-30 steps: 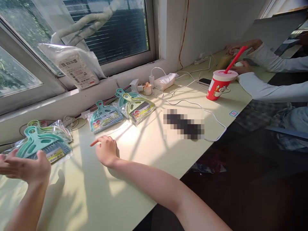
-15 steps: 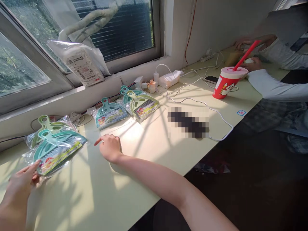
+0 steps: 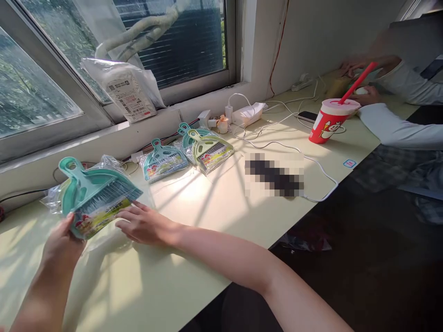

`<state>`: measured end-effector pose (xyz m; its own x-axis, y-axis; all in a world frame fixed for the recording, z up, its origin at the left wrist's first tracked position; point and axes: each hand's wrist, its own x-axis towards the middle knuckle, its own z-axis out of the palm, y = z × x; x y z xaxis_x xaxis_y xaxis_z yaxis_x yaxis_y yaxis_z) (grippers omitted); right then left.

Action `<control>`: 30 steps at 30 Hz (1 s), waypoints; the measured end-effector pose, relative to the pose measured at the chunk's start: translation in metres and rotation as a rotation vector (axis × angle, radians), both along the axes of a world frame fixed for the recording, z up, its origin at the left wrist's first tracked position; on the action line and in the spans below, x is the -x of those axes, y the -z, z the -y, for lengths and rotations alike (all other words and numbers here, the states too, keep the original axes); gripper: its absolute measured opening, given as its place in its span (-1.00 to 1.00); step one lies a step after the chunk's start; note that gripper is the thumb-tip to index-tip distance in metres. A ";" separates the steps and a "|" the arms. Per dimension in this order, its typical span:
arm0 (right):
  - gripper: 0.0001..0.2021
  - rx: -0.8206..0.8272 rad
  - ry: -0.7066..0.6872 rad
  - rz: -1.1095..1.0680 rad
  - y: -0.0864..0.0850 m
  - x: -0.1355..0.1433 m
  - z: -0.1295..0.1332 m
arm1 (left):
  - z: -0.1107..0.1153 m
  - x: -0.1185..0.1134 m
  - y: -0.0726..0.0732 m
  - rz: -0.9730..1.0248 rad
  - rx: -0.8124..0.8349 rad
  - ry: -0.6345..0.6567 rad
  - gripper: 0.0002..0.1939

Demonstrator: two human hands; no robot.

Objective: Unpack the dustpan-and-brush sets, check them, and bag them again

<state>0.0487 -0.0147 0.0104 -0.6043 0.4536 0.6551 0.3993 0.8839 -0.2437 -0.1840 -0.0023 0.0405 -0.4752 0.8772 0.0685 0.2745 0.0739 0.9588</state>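
- One dustpan set [image 3: 98, 196] tilts over our table [image 3: 180, 272].
- Our left hand [image 3: 64, 242] clamps its corner, likely for support.
- Our right hand [image 3: 147, 226], curled, meets its edge; gripping or steadying, we cannot tell.

Sunlight spreads in bright patches, barred with thin shadows, across the pale yellow table [image 3: 166, 276] pushed up under the window [image 3: 194, 60], with its grey metal frame and white sill [image 3: 69, 145]. A reddish cord [image 3: 284, 27] hangs down the shaded wall [image 3: 314, 41], while the floor [image 3: 360, 258] is so dark I can't make out its surface.
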 end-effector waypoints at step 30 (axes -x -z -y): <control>-0.73 0.756 0.214 -0.680 0.011 -0.009 -0.032 | 0.016 -0.024 0.007 0.772 -0.123 0.031 -0.40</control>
<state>0.0576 0.0170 -0.0002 -0.0721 0.9421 0.3275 0.1009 0.3336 -0.9373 -0.1596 -0.0184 0.0337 -0.4030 0.8986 -0.1735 -0.4732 -0.0423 0.8799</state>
